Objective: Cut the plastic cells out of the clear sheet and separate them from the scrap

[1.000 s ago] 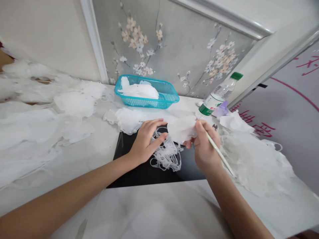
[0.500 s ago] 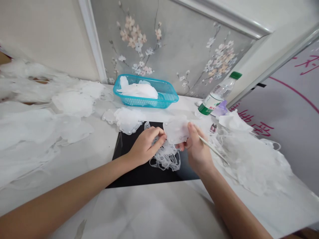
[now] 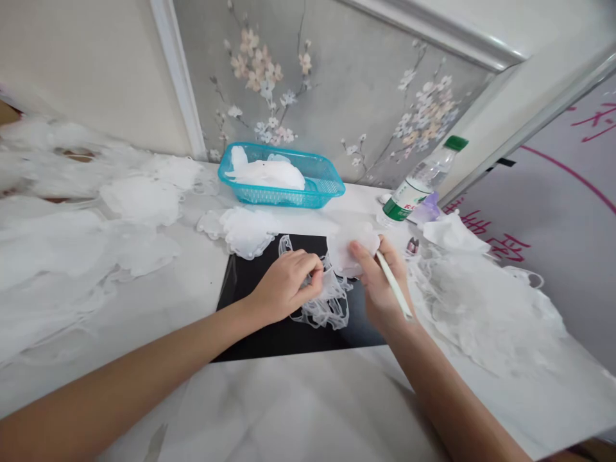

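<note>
In my right hand (image 3: 385,279) is a thin, translucent white piece with a rounded edge (image 3: 344,250), pinched under the thumb. The same hand keeps a slim pale-green stick (image 3: 394,289), which slants down across the palm toward the wrist. My left hand (image 3: 291,285) is closed just to the left of the piece, thumb against the curled fingers; what they hold, if anything, is hidden. Beneath both hands, a tangle of clear, thin strips (image 3: 325,311) lies on a black mat (image 3: 250,337).
A blue plastic basket (image 3: 289,199) with white pieces stands by the wall. Left of the mat's top lies a stack of white pieces (image 3: 248,234). White heaps cover the far left (image 3: 52,244) and right (image 3: 486,314). A water bottle (image 3: 409,192) leans at back right.
My right hand has drawn the white piece slightly right, away from my left hand, and its thumb now presses on the face of the piece. The stick has swung steeper.
</note>
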The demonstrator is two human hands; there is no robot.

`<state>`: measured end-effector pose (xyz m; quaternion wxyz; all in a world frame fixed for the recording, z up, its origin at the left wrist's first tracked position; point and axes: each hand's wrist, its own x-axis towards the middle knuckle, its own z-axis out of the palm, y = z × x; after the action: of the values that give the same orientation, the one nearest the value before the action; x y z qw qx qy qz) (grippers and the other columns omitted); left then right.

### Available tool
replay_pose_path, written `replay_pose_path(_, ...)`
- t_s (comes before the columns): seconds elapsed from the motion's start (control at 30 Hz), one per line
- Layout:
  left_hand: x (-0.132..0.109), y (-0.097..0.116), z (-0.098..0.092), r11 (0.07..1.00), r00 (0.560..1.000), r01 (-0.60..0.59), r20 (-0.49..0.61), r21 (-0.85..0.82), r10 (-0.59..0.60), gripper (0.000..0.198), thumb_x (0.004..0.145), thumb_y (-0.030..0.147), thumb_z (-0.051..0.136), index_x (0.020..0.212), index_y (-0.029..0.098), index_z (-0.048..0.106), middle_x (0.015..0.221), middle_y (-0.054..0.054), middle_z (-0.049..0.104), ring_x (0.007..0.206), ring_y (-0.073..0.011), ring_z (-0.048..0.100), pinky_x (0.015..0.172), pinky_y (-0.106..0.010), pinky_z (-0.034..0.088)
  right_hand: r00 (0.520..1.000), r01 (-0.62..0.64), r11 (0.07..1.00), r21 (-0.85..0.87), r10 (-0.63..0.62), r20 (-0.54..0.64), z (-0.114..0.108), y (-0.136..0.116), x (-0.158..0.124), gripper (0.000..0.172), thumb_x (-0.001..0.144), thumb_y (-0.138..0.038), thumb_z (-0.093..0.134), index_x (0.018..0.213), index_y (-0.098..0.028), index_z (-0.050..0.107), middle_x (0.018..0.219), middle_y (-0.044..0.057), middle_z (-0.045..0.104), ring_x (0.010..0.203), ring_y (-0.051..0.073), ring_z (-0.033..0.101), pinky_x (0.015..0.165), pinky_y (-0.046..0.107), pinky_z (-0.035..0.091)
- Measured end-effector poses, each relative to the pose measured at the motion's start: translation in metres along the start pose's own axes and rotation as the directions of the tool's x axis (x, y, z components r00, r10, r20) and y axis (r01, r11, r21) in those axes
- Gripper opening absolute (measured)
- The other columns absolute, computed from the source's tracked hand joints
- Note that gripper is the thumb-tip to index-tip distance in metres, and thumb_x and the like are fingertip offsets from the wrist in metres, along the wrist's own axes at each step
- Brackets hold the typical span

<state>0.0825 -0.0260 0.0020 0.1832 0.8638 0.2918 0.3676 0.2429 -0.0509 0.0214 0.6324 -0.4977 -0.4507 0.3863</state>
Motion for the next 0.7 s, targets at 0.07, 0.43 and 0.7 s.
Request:
replay_pose_path(0.07,0.001,0.001,0.000,0.999,0.999,-0.033,0.019,0.023,0.032,0.015,0.085,0.013,0.039,0.072,0.019,0.043,0.066,0.002,0.048,0.063,-0.0131,0.044,0.065,-0.027,0.035,1.000,-0.016,1.000,0.009,0.016,-0.027,0.001,0.002,0.000,0.028,0.076,-0.037,0.067,0.074,-0.019,0.045,0.067,-0.005,0.041,0.059,0.008,0.037,0.053,0.022,0.033)
replay_pose_path(0.43,0.004,0.001,0.005,0.682,0.847,0.422,-0.009,-0.598,-0.532,0.036,0.075,0.049,0.062,0.064,0.016,0.057,0.059,0.001,0.052,0.049,-0.0085,0.041,0.049,-0.023,0.034,0.635,0.623,0.249,-0.741,-0.713,0.295,-0.003,0.001,-0.005,0.015,0.082,-0.021,0.063,0.076,-0.020,0.049,0.066,0.000,0.061,0.056,0.012,0.051,0.052,0.024,0.038)
replay_pose_path(0.7,0.011,-0.015,0.001,0.024,0.698,0.554,0.449,-0.832,-0.559,0.030,0.068,0.041,0.074,0.079,0.013,0.070,0.073,-0.003,0.069,0.067,-0.0123,0.060,0.062,-0.021,0.044,0.448,0.873,0.096,-0.478,-0.547,0.707,0.002,0.000,-0.011,0.023,0.086,-0.040,0.058,0.083,-0.017,0.056,0.089,0.011,0.070,0.079,0.022,0.063,0.063,0.031,0.051)
